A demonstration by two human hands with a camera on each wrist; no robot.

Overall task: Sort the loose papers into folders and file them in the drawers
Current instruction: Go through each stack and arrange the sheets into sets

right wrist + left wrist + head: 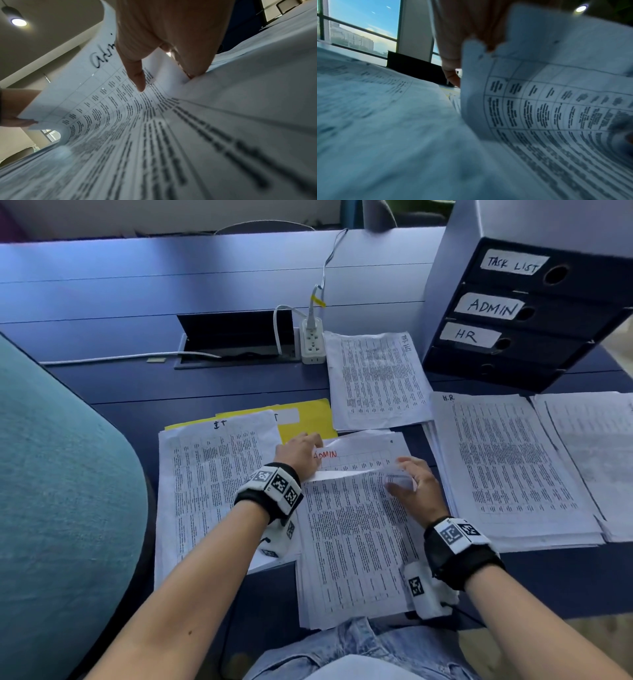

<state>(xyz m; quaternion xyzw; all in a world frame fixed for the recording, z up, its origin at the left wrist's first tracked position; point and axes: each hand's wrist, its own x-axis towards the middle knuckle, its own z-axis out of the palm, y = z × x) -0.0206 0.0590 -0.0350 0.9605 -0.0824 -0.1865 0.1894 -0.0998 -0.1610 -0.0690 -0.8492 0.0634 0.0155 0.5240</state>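
Both hands, left hand (301, 451) and right hand (412, 486), pinch the top sheet's (352, 529) curled far edge, long axis pointing away.

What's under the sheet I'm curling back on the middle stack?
Under the curled sheet lies another printed page headed ADMIN in red, with a table grid. Left hand and right hand hold the sheet; the rest of that page is covered.

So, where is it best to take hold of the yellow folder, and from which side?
Probably take the yellow folder at its far right corner, coming from the far side. Only that part lies bare; the paper stack marked IT covers its left part, and the left hand is over the near edge.
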